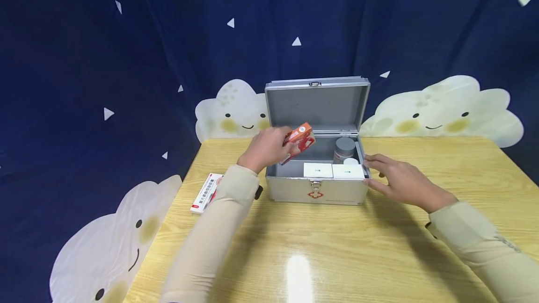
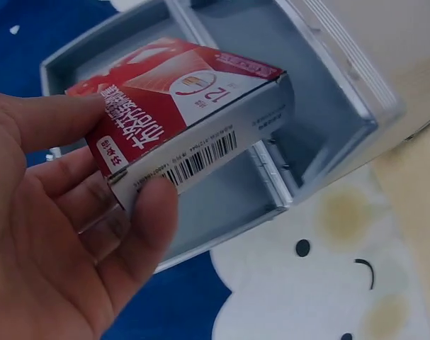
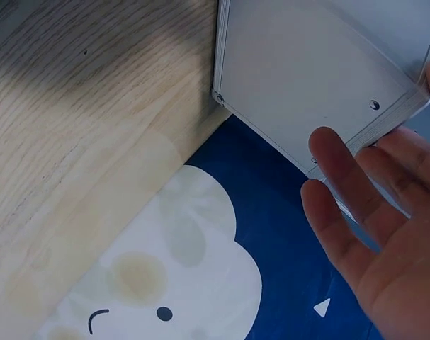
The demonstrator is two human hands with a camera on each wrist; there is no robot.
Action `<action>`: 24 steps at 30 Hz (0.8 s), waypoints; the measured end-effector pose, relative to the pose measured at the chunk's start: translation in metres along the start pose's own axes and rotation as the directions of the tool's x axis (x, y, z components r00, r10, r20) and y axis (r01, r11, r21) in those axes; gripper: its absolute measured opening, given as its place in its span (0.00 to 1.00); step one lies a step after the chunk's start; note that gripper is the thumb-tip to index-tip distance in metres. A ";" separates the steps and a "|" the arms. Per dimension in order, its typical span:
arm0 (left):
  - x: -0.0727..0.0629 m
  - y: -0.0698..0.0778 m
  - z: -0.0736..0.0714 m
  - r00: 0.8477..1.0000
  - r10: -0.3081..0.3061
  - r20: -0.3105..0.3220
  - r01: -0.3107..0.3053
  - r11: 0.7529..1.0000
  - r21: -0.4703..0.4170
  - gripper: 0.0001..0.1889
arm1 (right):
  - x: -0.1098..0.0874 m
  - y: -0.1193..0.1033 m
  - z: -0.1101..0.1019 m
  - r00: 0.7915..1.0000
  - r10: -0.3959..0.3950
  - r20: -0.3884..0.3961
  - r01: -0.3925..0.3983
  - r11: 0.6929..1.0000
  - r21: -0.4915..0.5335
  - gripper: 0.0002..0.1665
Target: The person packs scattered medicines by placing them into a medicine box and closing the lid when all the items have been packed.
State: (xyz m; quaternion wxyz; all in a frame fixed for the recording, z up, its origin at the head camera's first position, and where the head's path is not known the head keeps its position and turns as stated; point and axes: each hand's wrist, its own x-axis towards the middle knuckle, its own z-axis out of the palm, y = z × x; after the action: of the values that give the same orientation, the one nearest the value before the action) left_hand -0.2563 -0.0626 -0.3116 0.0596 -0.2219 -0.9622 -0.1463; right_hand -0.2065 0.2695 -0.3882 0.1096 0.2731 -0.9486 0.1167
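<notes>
A red and white medicine box (image 2: 190,106) with a barcode on its side is pinched between the thumb and fingers of my left hand (image 1: 269,146), tilted above the left part of the first-aid case (image 1: 290,191). The case is silver, with its lid (image 1: 317,104) raised. Inside stand two white boxes (image 1: 317,170) along the front and a grey-lidded jar (image 1: 345,148) at the right, with a smaller white lid beside it. My right hand (image 1: 400,181) rests its fingers against the case's right side; in the right wrist view they look loosely spread by the case's edge.
Left of the case, a white medicine box (image 1: 206,194) with red marks lies on the wooden table (image 1: 337,247), partly behind my left sleeve. A dark blue curtain (image 1: 252,22) with cloud shapes hangs behind the table and along its left edge.
</notes>
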 end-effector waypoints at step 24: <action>0.034 -0.003 0.014 0.978 0.004 0.207 -0.011 0.999 0.035 0.11 | 0.005 0.002 0.000 0.999 -0.041 -0.013 0.041 0.999 -0.034 0.31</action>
State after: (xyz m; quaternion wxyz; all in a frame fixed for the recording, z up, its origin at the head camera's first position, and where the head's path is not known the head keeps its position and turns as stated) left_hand -0.2881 -0.0467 -0.3194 -0.0364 -0.2385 -0.9648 -0.1050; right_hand -0.2118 0.2687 -0.3872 0.1231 0.2898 -0.9438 0.1001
